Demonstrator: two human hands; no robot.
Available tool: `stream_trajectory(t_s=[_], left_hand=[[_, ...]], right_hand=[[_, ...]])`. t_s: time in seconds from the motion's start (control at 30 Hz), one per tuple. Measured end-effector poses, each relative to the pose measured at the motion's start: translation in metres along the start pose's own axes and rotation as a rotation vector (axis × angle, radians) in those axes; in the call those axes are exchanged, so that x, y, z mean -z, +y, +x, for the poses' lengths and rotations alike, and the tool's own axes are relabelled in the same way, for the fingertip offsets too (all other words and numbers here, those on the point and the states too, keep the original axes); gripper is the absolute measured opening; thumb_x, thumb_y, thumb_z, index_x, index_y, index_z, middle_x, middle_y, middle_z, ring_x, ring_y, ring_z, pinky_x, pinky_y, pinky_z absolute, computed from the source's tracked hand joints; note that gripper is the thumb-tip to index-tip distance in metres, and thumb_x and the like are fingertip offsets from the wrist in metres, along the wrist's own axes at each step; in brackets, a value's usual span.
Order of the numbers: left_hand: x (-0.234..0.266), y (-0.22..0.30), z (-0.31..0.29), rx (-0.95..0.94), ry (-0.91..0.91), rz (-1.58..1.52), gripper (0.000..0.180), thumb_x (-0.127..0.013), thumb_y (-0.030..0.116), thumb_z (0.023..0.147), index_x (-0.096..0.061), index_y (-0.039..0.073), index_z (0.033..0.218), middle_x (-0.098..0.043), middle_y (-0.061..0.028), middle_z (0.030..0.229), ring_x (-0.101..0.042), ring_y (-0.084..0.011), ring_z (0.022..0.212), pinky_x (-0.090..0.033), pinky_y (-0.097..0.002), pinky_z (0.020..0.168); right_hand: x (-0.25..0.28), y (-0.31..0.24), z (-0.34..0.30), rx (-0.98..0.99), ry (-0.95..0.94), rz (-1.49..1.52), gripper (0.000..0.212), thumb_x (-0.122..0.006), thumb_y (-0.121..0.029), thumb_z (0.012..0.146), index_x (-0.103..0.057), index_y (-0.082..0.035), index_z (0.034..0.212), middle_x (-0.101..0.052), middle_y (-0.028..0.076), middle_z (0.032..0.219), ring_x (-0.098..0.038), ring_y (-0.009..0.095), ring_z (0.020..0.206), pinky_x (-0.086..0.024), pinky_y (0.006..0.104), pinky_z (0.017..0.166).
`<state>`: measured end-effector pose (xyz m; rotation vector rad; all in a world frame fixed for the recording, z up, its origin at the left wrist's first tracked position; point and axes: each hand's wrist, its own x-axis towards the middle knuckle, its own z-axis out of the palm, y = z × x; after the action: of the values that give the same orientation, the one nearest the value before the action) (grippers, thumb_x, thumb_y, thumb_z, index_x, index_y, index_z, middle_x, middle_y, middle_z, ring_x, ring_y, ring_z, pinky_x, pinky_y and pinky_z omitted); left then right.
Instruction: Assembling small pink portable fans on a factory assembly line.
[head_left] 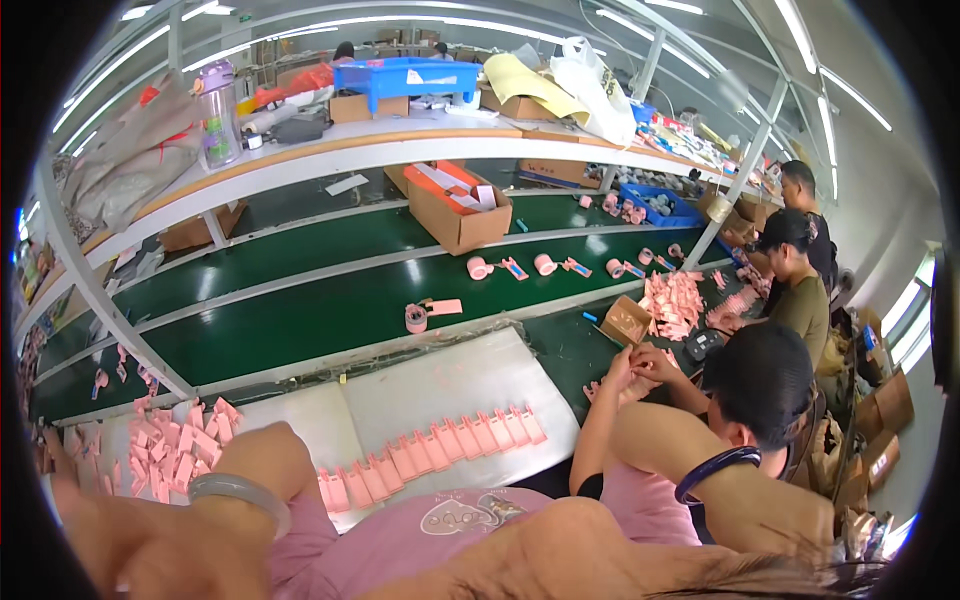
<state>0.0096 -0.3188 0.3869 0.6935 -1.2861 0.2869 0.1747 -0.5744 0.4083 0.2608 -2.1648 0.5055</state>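
My left hand (pixel 165 545) is raised close to the camera at the lower left, large and blurred, with a pale bangle (pixel 240 497) on its wrist. My right hand (pixel 780 515) is raised at the lower right, below a dark bangle (pixel 718 470). The fingers of both are too blurred or cut off to read. Beyond my arms, a slanting row of flat pink plastic parts (pixel 430 450) lies on a pale work sheet (pixel 480 385). A heap of similar pink parts (pixel 180 445) sits left of the row, past my left wrist. Neither hand touches the parts.
A green conveyor belt (pixel 280 335) crosses ahead, carrying pink rolls with flat pieces (pixel 416 318) and a cardboard box (pixel 470 228). Above it runs a cluttered shelf (pixel 330 155). At right, a co-worker in a black cap (pixel 760 380) handles something small beside a pink pile (pixel 675 303); other people stand beyond.
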Motion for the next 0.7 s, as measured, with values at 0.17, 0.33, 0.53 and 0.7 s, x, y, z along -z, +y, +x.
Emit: stream_trajectory(t_s=[0.17,0.33,0.53,0.7], left_hand=[[0.04,-0.028,-0.064,0.469,-0.165,-0.329,0.035,-0.059,0.03,0.089,-0.058,0.006,0.115,-0.047,-0.0097,0.125,-0.055,-0.0259,0.104,-0.049,-0.0488,0.08],[0.074,-0.073,-0.215,1.118,0.604,0.633,0.036,-0.062,0.015,0.082,-0.058,0.001,0.114,-0.058,-0.0094,0.11,-0.056,-0.0227,0.103,-0.047,-0.0345,0.085],[0.027,-0.043,-0.352,1.63,0.697,1.152,0.031,-0.056,0.017,0.083,-0.06,0.002,0.11,-0.061,-0.0178,0.104,-0.059,-0.0319,0.097,-0.047,-0.0377,0.084],[0.017,-0.035,-0.376,1.406,0.976,1.155,0.033,-0.055,0.013,0.083,-0.058,-0.002,0.112,-0.063,-0.0186,0.104,-0.062,-0.0307,0.091,-0.048,-0.0365,0.081]], right_hand=[[0.017,0.032,-0.052,-0.171,-0.494,0.029,0.028,-0.047,-0.031,0.098,-0.062,-0.01,0.107,-0.061,0.004,0.097,-0.061,0.022,0.091,-0.047,0.0437,0.076],[0.119,0.078,-0.149,-0.985,0.089,-0.308,0.034,-0.063,-0.025,0.09,-0.058,-0.001,0.115,-0.063,0.01,0.109,-0.059,0.022,0.101,-0.045,0.0358,0.089],[0.3,0.086,-0.244,-0.936,1.334,-0.655,0.021,-0.057,-0.013,0.093,-0.058,-0.005,0.112,-0.061,0.004,0.107,-0.059,0.016,0.099,-0.048,0.0327,0.089],[0.356,0.113,-0.246,-0.82,1.24,-0.464,0.025,-0.055,-0.018,0.093,-0.058,0.0,0.11,-0.062,0.012,0.108,-0.061,0.025,0.103,-0.053,0.0381,0.088]])
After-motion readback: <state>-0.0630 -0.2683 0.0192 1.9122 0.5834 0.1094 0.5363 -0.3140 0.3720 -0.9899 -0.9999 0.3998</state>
